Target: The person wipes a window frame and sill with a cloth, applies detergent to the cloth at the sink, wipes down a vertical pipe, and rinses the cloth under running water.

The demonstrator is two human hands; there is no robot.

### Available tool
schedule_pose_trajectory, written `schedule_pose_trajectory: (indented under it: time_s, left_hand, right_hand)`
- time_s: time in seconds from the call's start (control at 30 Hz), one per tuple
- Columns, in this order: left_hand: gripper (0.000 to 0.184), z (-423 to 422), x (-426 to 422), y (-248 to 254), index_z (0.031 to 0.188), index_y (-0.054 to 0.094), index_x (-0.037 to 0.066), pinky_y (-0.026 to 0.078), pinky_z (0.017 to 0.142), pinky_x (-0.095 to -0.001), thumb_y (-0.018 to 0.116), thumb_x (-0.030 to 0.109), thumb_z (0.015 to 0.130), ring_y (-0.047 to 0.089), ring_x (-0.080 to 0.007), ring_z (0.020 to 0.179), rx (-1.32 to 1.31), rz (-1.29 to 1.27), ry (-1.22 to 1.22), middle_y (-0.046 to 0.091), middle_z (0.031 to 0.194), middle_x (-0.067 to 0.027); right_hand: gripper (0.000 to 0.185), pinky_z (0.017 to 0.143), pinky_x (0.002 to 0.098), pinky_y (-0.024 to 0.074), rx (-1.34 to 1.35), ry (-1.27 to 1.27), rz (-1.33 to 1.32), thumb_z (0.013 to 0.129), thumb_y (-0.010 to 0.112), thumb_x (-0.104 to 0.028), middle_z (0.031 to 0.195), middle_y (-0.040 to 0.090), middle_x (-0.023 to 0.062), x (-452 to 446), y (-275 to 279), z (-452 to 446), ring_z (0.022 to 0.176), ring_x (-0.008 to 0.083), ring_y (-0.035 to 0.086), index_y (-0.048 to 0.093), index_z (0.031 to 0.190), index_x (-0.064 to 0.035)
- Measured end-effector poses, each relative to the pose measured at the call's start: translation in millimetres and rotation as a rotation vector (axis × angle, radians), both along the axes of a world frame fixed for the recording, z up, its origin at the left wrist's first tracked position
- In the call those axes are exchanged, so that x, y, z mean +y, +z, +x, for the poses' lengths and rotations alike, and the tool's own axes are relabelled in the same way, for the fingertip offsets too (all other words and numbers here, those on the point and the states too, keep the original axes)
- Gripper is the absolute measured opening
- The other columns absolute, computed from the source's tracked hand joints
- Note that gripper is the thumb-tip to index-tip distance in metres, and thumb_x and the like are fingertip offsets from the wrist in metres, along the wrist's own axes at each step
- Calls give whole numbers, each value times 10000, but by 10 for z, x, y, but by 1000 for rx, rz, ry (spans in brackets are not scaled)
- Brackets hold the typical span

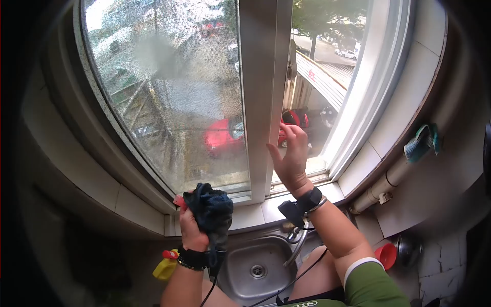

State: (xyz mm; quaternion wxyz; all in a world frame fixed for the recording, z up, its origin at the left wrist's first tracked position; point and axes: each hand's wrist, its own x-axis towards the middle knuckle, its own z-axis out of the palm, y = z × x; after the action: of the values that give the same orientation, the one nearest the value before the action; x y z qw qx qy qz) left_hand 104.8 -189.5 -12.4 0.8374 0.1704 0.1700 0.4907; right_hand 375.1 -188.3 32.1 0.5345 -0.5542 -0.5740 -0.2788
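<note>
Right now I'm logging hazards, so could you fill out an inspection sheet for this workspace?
Surface: white tiled sill beyond a steel sink.
Job's things: dark blue cloth, bunched up; left windowpane, speckled and hazy.
Clutter: red-capped yellow bottle; red container at right.
Hands: left hand grips the cloth; right hand raised beside the window frame, contact unclear.
Cables: thin black cables, left and right.
Surroundings: white car outside.
</note>
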Motion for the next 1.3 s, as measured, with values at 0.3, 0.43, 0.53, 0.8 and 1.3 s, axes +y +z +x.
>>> schedule_pose_trajectory:
  time_s: [0.3,0.43,0.53,0.8,1.3]
  left_hand:
    - [214,-16,16,-36,1065,580,41,541,779,-375,449,127,919,641,-242,860,154,22,69,639,965,-109]
    - [234,-8,45,-79,1089,572,35,533,814,-397,430,117,921,633,-256,905,159,-5,129,629,1025,-120]
    - [246,-40,71,-134,1108,560,34,528,828,-401,417,123,928,628,-258,924,109,-34,65,625,1036,-121]
    - [265,-30,36,-49,1130,541,31,529,838,-405,390,137,940,627,-268,938,133,26,98,621,1047,-126]
    - [220,-44,-186,-122,1090,524,32,501,826,-303,513,65,873,609,-165,902,373,281,-321,598,1013,-94]
  right_hand:
    - [94,1014,340,306,-1123,167,-429,702,545,-128,761,547,5,238,-34,-296,906,156,538,628,658,-120]
    - [73,956,300,335,-1205,172,-405,683,561,-149,786,550,-14,237,15,-240,918,148,528,630,671,-129]
    - [58,917,283,343,-1184,190,-442,662,563,-148,765,523,-21,189,74,-166,905,144,513,618,663,-128]
    - [38,859,284,374,-1111,33,-517,645,567,-134,733,513,-3,-128,-22,766,834,153,502,594,623,-118]
    - [100,881,316,393,-903,-173,-701,688,640,-65,745,529,47,-649,132,1843,858,201,538,557,632,-73]
